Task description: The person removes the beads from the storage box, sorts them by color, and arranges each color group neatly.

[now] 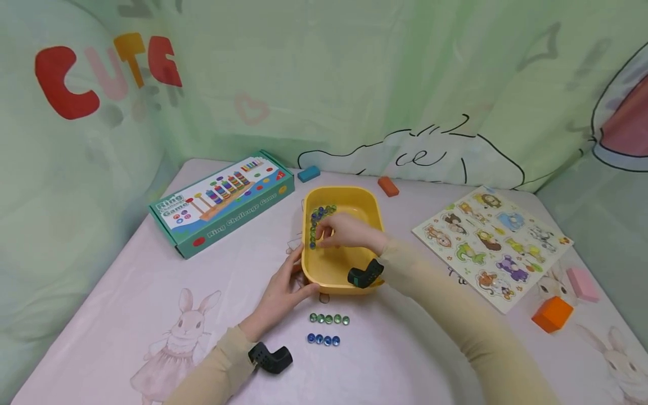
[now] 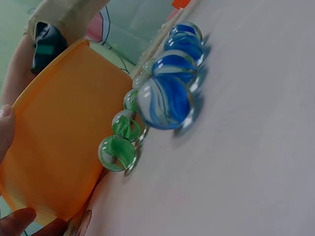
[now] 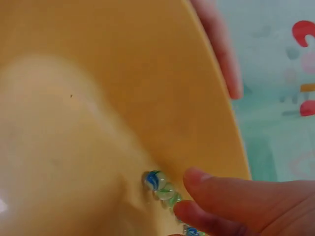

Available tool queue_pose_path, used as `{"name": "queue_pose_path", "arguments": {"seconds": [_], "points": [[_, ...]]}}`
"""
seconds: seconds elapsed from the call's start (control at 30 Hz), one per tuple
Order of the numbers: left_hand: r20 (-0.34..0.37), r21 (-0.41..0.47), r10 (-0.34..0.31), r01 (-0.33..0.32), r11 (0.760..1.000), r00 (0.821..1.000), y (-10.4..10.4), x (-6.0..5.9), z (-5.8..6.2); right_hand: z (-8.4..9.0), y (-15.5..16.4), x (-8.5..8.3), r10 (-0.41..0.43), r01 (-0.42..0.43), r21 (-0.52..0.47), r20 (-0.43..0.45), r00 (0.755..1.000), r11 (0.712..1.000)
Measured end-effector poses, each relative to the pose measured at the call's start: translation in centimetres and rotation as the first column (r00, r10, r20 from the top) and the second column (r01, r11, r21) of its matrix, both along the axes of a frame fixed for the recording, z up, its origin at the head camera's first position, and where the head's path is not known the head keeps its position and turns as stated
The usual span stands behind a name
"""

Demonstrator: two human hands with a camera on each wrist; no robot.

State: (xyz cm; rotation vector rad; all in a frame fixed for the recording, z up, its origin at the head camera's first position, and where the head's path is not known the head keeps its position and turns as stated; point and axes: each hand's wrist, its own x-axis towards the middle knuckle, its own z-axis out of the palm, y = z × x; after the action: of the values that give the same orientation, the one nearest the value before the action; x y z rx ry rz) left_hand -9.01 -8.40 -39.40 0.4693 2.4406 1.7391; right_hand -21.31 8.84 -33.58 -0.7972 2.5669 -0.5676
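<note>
A yellow plastic tub (image 1: 340,269) stands mid-table. Several blue and green marbles (image 1: 319,220) lie along its left inner wall, and they show again as marbles (image 3: 160,187) in the right wrist view. My right hand (image 1: 340,232) reaches into the tub, its fingertips (image 3: 197,194) drawn together right at those marbles; whether one is pinched stays hidden. My left hand (image 1: 287,284) grips the tub's near left corner, thumb (image 2: 19,221) against the tub's outer wall (image 2: 59,147). In front of the tub lie a row of green marbles (image 1: 329,319) and a row of blue marbles (image 1: 323,340).
A Ring Challenge Game box (image 1: 223,199) lies at the back left and an animal puzzle board (image 1: 491,244) at the right. Loose blocks sit about: blue block (image 1: 308,173), red-orange block (image 1: 388,186), orange cube (image 1: 552,314), pink block (image 1: 582,284). A printed curtain closes off the back.
</note>
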Motion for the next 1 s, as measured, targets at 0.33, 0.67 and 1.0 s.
{"name": "queue_pose_path", "arguments": {"seconds": [0.33,0.67,1.0], "points": [[-0.004,0.003,0.0,0.0,1.0,1.0,0.0,0.2,0.4,-1.5,-1.1,-1.4,0.051,-0.054,0.081,0.039,0.998,0.995],[-0.009,-0.003,0.007,-0.007,1.0,1.0,0.1,0.1,0.0,-2.3,-1.7,-1.5,0.084,-0.079,0.144,-0.029,0.996,0.986],[-0.042,0.003,0.031,-0.031,1.0,0.999,0.0,-1.1,-3.1,-1.5,-0.9,-1.4,0.124,-0.128,0.149,0.035,0.992,0.981]]}}
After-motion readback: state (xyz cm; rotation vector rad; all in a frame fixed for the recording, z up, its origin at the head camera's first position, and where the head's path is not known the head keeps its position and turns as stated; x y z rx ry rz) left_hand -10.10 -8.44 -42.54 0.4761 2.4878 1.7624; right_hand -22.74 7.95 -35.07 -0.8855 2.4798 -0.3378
